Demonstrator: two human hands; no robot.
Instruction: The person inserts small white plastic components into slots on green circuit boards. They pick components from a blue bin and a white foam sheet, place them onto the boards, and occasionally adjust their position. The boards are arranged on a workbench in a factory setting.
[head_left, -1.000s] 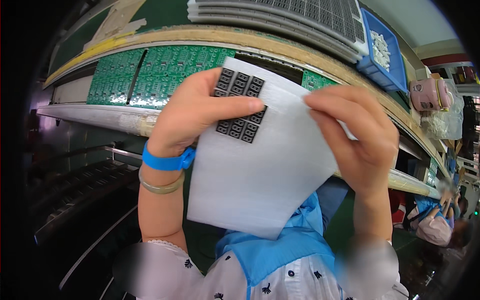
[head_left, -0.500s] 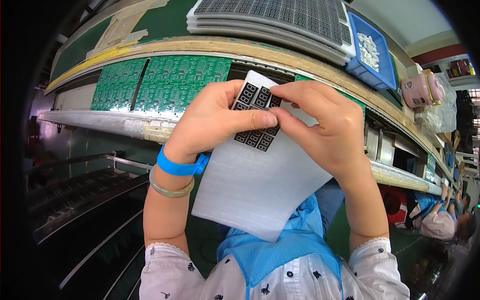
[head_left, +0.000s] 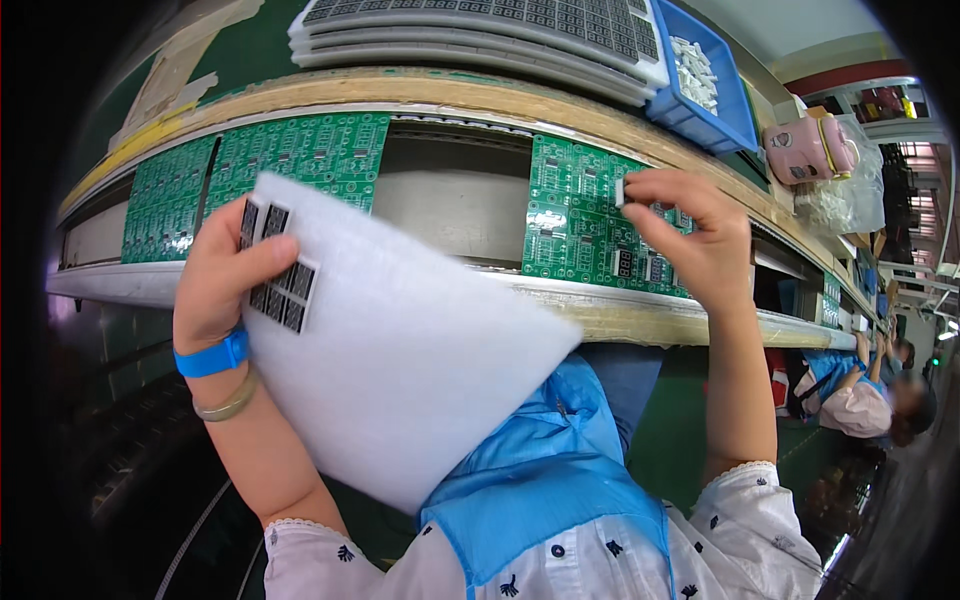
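My left hand (head_left: 222,275) grips a white foam sheet (head_left: 410,350) by its left edge, thumb on top. Several black seven-segment displays (head_left: 284,298) sit in rows at that edge, partly under the thumb. Out to the right, my right hand (head_left: 700,235) pinches a single seven-segment display (head_left: 620,192) between thumb and fingertips, its white side showing. That display is over a green circuit board (head_left: 565,225) on the rail track; whether it touches cannot be seen. Near the board's front edge, displays (head_left: 623,263) stand on it, some partly hidden by my hand.
More green circuit boards (head_left: 300,155) lie along the track (head_left: 450,190) to the left. Beyond the wooden ledge, stacked foam sheets (head_left: 480,45) carry many displays, beside a blue bin (head_left: 735,105) of small white parts. A pink container (head_left: 800,152) stands farther right, and other people work at the far right.
My hands have parted. The left has carried the foam sheet leftward; the right has taken a display from it and moved it over the right-hand board. The view has also shifted.
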